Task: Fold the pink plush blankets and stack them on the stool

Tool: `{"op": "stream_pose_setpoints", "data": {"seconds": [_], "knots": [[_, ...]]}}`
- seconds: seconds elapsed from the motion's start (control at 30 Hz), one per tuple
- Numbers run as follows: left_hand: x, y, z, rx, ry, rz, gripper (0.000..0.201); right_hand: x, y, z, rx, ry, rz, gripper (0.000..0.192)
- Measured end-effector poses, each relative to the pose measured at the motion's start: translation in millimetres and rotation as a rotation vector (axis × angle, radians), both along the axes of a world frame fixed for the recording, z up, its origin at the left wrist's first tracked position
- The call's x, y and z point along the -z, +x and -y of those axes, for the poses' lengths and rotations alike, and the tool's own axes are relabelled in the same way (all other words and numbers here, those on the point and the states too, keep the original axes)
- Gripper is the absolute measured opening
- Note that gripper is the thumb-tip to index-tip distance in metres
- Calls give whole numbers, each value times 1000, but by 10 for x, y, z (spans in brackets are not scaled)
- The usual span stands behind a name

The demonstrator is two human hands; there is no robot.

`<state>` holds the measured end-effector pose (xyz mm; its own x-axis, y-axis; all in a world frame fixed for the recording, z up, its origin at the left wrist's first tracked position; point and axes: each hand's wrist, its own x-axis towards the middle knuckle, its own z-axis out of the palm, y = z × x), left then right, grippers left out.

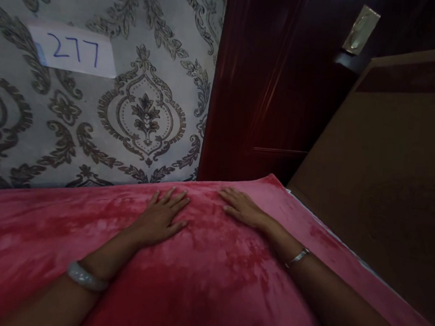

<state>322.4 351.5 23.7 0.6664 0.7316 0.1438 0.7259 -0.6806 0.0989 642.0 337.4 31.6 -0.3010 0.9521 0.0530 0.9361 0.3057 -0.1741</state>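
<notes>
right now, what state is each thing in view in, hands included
left hand, open on the red cover, fingers spread
right hand, open on the cover, fingers closer together
red cover, spread out, patchily shaded
left bangle, worn
right bangle, worn
paper, against the wall, reading 277
cardboard, upright beside the cover
door, open or shut unclear

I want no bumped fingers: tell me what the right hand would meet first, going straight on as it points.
After gliding over the red cover, the right hand would probably meet the patterned wall, close beside the door; depth there is unclear.
</notes>
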Motion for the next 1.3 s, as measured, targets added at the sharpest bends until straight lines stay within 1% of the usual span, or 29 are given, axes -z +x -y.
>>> {"op": "stream_pose_setpoints", "data": {"seconds": [0.03, 0.07, 0.1, 0.2, 0.23, 0.27, 0.3, 0.33, 0.37, 0.43, 0.47, 0.53, 0.6, 0.77, 0.87, 0.9, 0.93, 0.97, 1.07, 1.1, 1.13, 1.2, 1.23, 1.27, 1.3], "knots": [[1, -5, -2, 18, -5, -6, 68, 12, -67, -23, 3, -51, 12, 65], [4, -8, -5, 24, -15, -13, 66, 27, -83, -40, 44, -86, 27, 64], [10, -8, -6, 20, -25, -19, 65, 43, -57, -51, 114, -104, 40, 64], [18, 2, -3, -20, -26, -29, 64, 74, 133, -47, 397, -89, 65, 61], [13, 9, 2, -40, -19, -20, 65, 78, 182, -31, 463, -68, 71, 61], [2, 15, 8, -64, -7, -1, 66, 79, 205, -7, 486, -40, 73, 61], [-14, 22, 17, -89, 14, 30, 68, 80, 198, 23, 461, -10, 68, 63], [-31, 29, 26, -103, 45, 69, 70, 82, 162, 57, 394, 15, 56, 64], [-48, 35, 35, -97, 81, 106, 71, 86, 103, 93, 298, 26, 39, 65], [-68, 49, 52, -25, 110, 127, 72, 97, -50, 153, 116, -1, 15, 67], [-68, 56, 59, 19, 84, 101, 71, 105, -123, 173, 63, -28, 15, 67], [-48, 68, 65, 49, -4, 26, 71, 123, -218, 182, 33, -63, 33, 67], [-14, 75, 67, -6, -46, -18, 71, 139, -215, 152, 94, -58, 47, 65], [30, 65, 75, -230, 35, -44, 69, 154, 54, 35, 386, -50, 62, 64], [-24, 103, 79, -330, 34, -77, 73, 156, 153, 9, 448, -47, 62, 65], [-60, 149, 79, -333, 22, -84, 75, 160, 162, 5, 450, -44, 59, 65], [-103, 219, 79, -307, 12, -85, 77, 166, 164, 3, 449, -42, 55, 65], [-147, 315, 79, -249, 5, -79, 76, 175, 162, -1, 447, -38, 50, 65], [-236, 737, 91, 29, -26, -41, 70, 218, 167, -17, 445, -17, 37, 65], [-236, 895, 98, 89, -50, -35, 70, 235, 175, -24, 442, -8, 38, 65], [-220, 1044, 104, 116, -75, -35, 70, 251, 187, -30, 438, 2, 40, 65], [-153, 1266, 107, 106, -102, -40, 72, 276, 211, -40, 429, 12, 45, 65], [-115, 1317, 99, 79, -99, -44, 72, 283, 220, -42, 426, 14, 45, 65], [-81, 1319, 83, 45, -86, -49, 73, 285, 226, -41, 425, 13, 43, 65], [-56, 1264, 60, -2, -66, -55, 73, 282, 227, -38, 424, 13, 39, 65]]}}
